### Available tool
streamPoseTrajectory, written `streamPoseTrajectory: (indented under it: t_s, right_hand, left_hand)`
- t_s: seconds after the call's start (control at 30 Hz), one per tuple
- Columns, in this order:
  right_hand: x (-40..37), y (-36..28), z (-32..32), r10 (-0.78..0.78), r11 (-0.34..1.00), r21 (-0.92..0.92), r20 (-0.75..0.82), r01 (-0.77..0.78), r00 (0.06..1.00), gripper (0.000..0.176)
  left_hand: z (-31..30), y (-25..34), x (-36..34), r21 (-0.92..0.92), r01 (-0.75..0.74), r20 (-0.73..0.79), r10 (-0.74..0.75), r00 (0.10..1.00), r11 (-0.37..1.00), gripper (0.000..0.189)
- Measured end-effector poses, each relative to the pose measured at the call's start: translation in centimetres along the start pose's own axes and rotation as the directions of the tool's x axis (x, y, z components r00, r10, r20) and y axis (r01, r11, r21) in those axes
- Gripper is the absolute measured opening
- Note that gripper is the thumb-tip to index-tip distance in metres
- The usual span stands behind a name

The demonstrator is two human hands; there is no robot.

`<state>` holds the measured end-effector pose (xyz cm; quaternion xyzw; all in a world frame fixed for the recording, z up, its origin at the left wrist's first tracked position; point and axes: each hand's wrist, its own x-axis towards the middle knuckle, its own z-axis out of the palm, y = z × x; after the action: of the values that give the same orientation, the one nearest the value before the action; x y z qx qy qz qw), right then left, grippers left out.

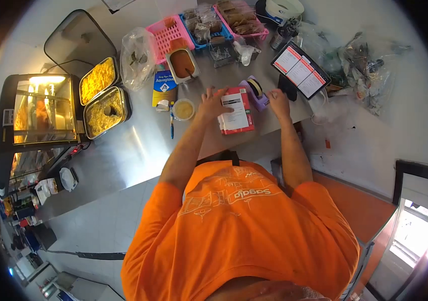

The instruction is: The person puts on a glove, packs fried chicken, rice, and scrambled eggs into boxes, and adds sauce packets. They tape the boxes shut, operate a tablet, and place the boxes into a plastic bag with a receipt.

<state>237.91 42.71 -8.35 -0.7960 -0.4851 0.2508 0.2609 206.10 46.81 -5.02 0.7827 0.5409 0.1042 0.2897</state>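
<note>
My left hand lies with spread fingers on the left part of a red box. Its fingertips reach onto a white printed slip resting on top of the box. Just right of a purple tape dispenser, my right hand is closed with its fingers pinched together. Whatever may be between those fingers is too small to make out. A roll of tape sits in the dispenser, which stands close against the box's right side.
A tablet on a stand rises behind my right hand. Left of the box are a lidded tub, a blue pen and a metal pan of sauce. Plastic baskets line the back; a heated display case stands far left.
</note>
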Motion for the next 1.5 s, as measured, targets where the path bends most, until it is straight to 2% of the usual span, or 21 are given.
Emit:
streamPoseTrajectory:
  t_s: [0.03, 0.07, 0.13, 0.23, 0.33, 0.43, 0.53, 0.6, 0.63, 0.67, 0.73, 0.83, 0.97, 1.03, 1.13, 1.23, 1.3, 1.33, 1.37, 1.47, 1.5]
  right_hand:
    - [1.4, 2.5, 1.0, -0.016, 1.0, -0.007, -0.004, 0.015, 1.0, 0.045]
    - [1.1, 2.0, 0.4, 0.104, 0.977, 0.174, 0.131, -0.126, 0.986, 0.043]
    - [-0.2, 0.1, -1.7, 0.245, 0.78, 0.44, 0.44, -0.445, 0.864, 0.04]
    - [-1.3, -0.7, -1.8, 0.156, 0.843, 0.401, 0.458, -0.36, 0.875, 0.031]
    - [-1.6, -0.6, -1.5, 0.034, 0.647, 0.631, 0.536, -0.427, 0.843, 0.026]
    - [-2.5, 2.3, 0.7, 0.075, 0.366, 0.846, 0.387, -0.387, 0.919, 0.02]
    - [-4.5, 5.0, 2.0, 0.091, 0.414, 0.873, 0.244, -0.259, 0.966, 0.011]
    - [-4.7, 5.3, 2.6, -0.008, 0.908, 0.417, -0.042, 0.025, 0.999, 0.013]
    - [-4.5, 4.9, 2.5, -0.131, 0.987, 0.072, -0.142, 0.142, 0.981, 0.014]
    - [-4.9, 4.7, 2.4, 0.067, 0.969, 0.241, -0.084, -0.045, 0.994, 0.015]
    - [-7.1, -0.2, 0.3, 0.408, 0.755, 0.514, 0.116, -0.406, 0.906, 0.015]
    - [-7.9, 0.1, 1.0, 0.567, 0.657, 0.538, 0.11, -0.528, 0.816, 0.009]
    - [-8.1, 1.2, 1.6, 0.569, 0.595, 0.589, 0.172, -0.547, 0.804, 0.008]
    - [-9.5, 0.1, 1.4, 0.597, 0.507, 0.556, 0.324, -0.658, 0.734, 0.009]
    - [-13.4, -6.4, -1.1, 0.483, 0.156, 0.787, 0.466, -0.597, 0.741, 0.018]
    - [-16.3, -10.1, 0.6, 0.377, 0.543, 0.54, 0.527, -0.643, 0.761, 0.025]
    - [-16.7, -10.4, 3.3, 0.345, 0.88, 0.264, 0.215, -0.395, 0.914, 0.031]
    - [-16.7, -11.1, 3.8, 0.264, 0.962, 0.055, 0.072, -0.268, 0.962, 0.035]
    - [-17.1, -11.1, 3.0, 0.298, 0.952, 0.038, 0.126, -0.305, 0.946, 0.041]
    - [-17.7, -12.1, 2.2, 0.332, 0.909, -0.29, 0.069, -0.3, 0.941, 0.046]
    - [-18.1, -12.3, 1.5, 0.31, 0.923, -0.262, 0.071, -0.282, 0.948, 0.046]
  left_hand:
    - [-0.2, -0.4, 0.8, -0.015, 0.001, 0.05, -0.001, 0.999, 1.0, 0.098]
    - [-0.4, -0.7, 1.6, -0.029, 0.004, 0.099, -0.001, 0.995, 1.0, 0.103]
    - [-2.1, 0.3, 1.9, -0.033, 0.054, 0.172, -0.048, 0.984, 0.998, 0.107]
    - [-3.0, 1.6, -0.2, -0.109, -0.013, 0.014, 0.014, 1.0, 0.994, 0.102]
    - [-2.8, 2.3, -3.9, -0.096, -0.211, -0.1, 0.201, 0.974, 0.973, 0.095]
    - [-1.0, 2.5, -7.7, -0.028, -0.243, -0.122, 0.238, 0.964, 0.97, 0.089]
    - [0.1, 1.8, -8.0, -0.058, -0.243, -0.101, 0.237, 0.966, 0.968, 0.087]
    - [0.6, 1.3, -8.0, -0.102, -0.238, -0.076, 0.231, 0.97, 0.966, 0.087]
    - [0.5, 1.1, -7.7, -0.121, -0.239, -0.069, 0.232, 0.97, 0.963, 0.087]
    - [0.4, 0.9, -7.5, -0.128, -0.251, -0.067, 0.244, 0.967, 0.959, 0.087]
    - [0.8, 0.4, -7.3, -0.148, -0.277, -0.062, 0.27, 0.961, 0.95, 0.088]
    - [1.0, 0.0, -7.2, -0.246, -0.275, -0.044, 0.272, 0.961, 0.93, 0.088]
    - [1.2, 0.3, -7.0, -0.356, -0.276, -0.062, 0.272, 0.96, 0.893, 0.087]
    - [1.2, -0.3, -7.2, -0.367, -0.285, -0.052, 0.287, 0.957, 0.885, 0.085]
    - [0.9, -0.1, -7.5, -0.354, -0.273, -0.046, 0.275, 0.96, 0.895, 0.082]
    - [1.4, -0.3, -7.1, -0.41, -0.393, -0.147, 0.366, 0.919, 0.823, 0.079]
    - [1.3, -0.1, -7.4, -0.33, -0.351, -0.101, 0.337, 0.936, 0.876, 0.079]
    - [1.0, 0.3, -7.4, -0.286, -0.333, -0.086, 0.322, 0.943, 0.899, 0.079]
    - [0.8, 0.6, -7.3, -0.3, -0.329, -0.08, 0.32, 0.944, 0.896, 0.079]
    - [0.8, 0.5, -8.2, -0.362, -0.314, -0.047, 0.319, 0.947, 0.878, 0.08]
    - [1.7, -0.1, -7.5, -0.398, -0.33, -0.051, 0.338, 0.94, 0.856, 0.08]
